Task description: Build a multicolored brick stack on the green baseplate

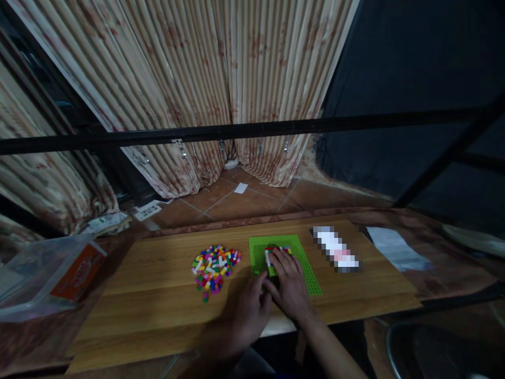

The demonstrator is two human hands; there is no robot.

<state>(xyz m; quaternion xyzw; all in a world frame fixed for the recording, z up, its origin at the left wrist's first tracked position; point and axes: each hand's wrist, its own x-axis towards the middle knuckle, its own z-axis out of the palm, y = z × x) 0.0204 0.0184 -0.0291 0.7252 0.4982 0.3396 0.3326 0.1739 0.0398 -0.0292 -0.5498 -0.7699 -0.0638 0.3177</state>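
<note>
Laying right hand (291, 279), fingers extended, over multicoloured plastic bricks (268, 256) on green studded baseplate (256, 252), we half-curl left hand (254, 301); can't tell either's grip.

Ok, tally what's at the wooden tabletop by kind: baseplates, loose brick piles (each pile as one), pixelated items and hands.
Green baseplate: 1
Loose brick pile: 1
Pixelated item: 1
Hands: 2 (left hand, right hand)
Total: 5
</note>
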